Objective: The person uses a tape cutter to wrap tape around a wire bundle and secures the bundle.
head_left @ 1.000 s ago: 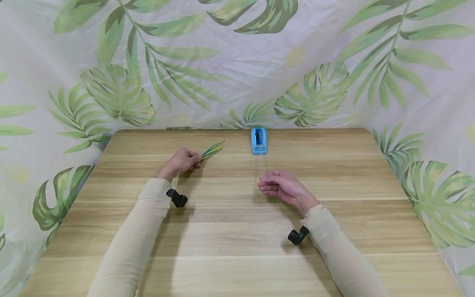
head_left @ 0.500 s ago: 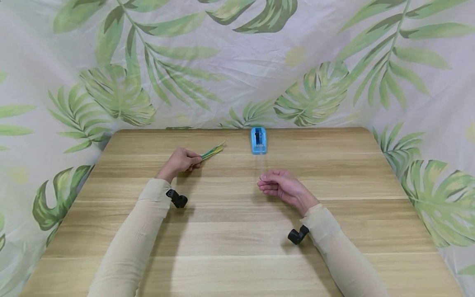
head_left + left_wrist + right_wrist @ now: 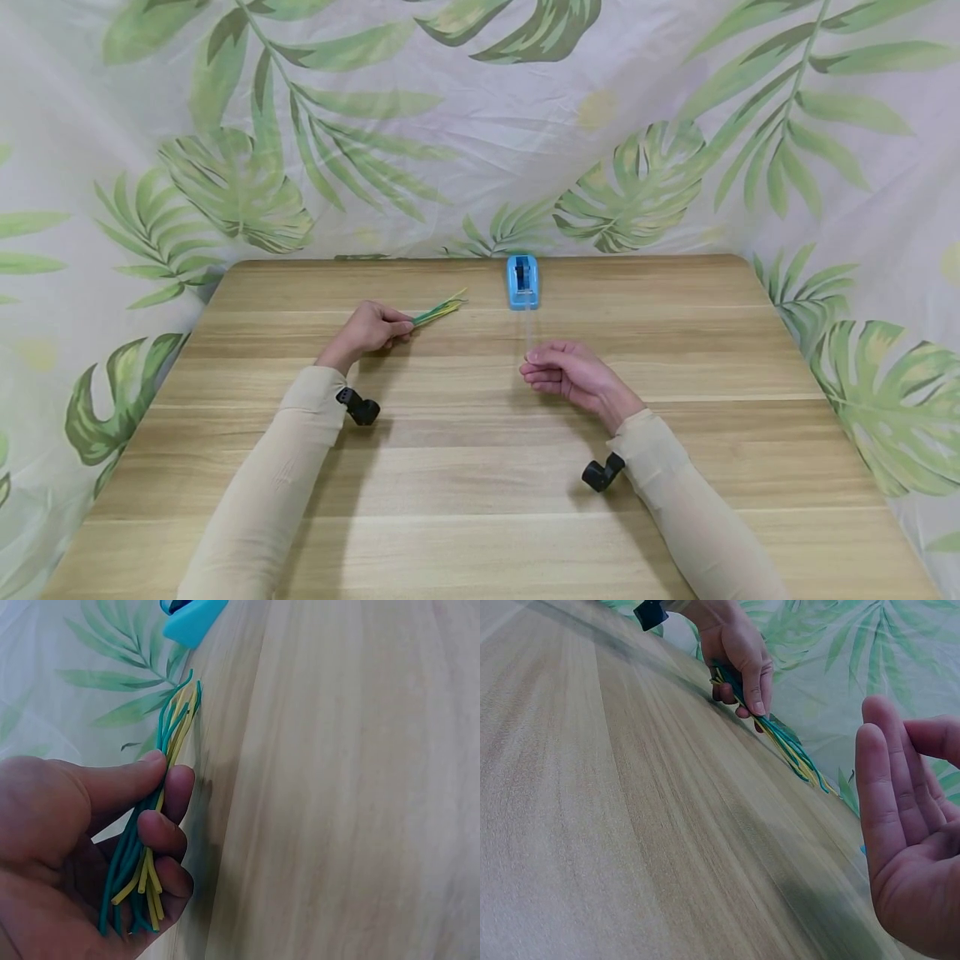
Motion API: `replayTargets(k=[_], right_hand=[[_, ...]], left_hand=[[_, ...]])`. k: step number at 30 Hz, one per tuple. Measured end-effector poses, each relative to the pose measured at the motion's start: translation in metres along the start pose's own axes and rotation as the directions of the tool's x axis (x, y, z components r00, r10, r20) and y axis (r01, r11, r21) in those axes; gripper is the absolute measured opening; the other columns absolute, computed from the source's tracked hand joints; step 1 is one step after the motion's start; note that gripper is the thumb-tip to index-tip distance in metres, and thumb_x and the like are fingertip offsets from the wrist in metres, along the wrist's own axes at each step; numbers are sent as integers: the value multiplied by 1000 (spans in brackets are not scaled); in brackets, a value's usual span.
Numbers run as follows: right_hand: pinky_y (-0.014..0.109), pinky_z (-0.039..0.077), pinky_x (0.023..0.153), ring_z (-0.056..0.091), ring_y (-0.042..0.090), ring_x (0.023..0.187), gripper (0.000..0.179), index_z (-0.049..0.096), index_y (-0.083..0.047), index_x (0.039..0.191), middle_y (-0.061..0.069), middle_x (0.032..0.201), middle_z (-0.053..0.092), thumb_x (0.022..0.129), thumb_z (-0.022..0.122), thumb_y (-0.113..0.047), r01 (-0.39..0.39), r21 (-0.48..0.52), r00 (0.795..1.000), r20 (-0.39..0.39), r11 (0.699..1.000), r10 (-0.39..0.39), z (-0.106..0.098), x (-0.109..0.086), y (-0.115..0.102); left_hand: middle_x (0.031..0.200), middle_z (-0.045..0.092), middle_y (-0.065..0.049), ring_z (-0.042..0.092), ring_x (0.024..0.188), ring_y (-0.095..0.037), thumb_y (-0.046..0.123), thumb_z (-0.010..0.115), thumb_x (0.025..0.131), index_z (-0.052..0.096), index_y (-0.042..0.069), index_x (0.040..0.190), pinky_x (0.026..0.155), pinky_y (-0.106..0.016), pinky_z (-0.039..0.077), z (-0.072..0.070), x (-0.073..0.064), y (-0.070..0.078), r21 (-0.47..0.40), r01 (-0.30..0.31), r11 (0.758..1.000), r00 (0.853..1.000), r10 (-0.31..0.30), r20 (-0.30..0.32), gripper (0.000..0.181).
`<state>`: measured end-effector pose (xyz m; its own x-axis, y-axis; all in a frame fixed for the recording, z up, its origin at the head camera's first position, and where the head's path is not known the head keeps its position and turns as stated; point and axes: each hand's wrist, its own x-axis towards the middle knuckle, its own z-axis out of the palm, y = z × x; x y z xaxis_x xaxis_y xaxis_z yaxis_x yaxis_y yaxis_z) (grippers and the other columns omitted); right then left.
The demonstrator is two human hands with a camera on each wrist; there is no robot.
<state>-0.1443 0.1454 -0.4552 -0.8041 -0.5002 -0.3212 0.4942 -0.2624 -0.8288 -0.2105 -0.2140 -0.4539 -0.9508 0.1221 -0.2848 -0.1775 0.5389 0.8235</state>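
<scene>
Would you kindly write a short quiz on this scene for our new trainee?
1. Multiple choice: what does the left hand hold?
A) a blue pen
B) green and yellow wires
C) a pair of scissors

2. True or false: the right hand is touching the blue tape dispenser.

3. Fill in the word: in the head view, the blue tape dispenser stands by the ____ edge of the wooden table.

Key: 1. B. 2. False; a clear tape strip stretches between them. 3. Far.

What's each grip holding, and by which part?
Left grip: green and yellow wires, around the middle. Right grip: near end of the clear tape running to the blue dispenser.
</scene>
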Motion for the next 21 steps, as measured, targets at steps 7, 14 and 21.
replayTargets(k=[7, 14, 21], right_hand=[[27, 59, 70, 73, 14, 73, 23, 72, -7, 90, 10, 83, 75, 100, 54, 3, 2, 0, 1000, 3, 1000, -2, 0, 0, 0], [27, 59, 69, 73, 14, 72, 21, 70, -6, 90, 10, 83, 75, 100, 54, 3, -5, 3, 1000, -2, 1000, 5, 0, 1, 0], [27, 59, 69, 73, 14, 72, 18, 69, -6, 90, 10, 83, 75, 99, 56, 2, -5, 6, 1000, -6, 1000, 5, 1, 0, -2]], left_hand=[[85, 75, -12, 53, 57, -12, 11, 67, 98, 73, -4, 115, 53, -23, 45, 8, -3, 4, 7, -18, 1000, 1000, 18, 21, 24], [89, 75, -13, 54, 60, -11, 14, 68, 98, 74, -1, 117, 54, -22, 46, 18, -5, 9, 28, -48, 998, 998, 47, 48, 25], [91, 75, -15, 63, 70, -12, 14, 69, 97, 73, -2, 118, 55, -22, 46, 29, -8, 20, 9, -89, 996, 991, 88, 99, 26]])
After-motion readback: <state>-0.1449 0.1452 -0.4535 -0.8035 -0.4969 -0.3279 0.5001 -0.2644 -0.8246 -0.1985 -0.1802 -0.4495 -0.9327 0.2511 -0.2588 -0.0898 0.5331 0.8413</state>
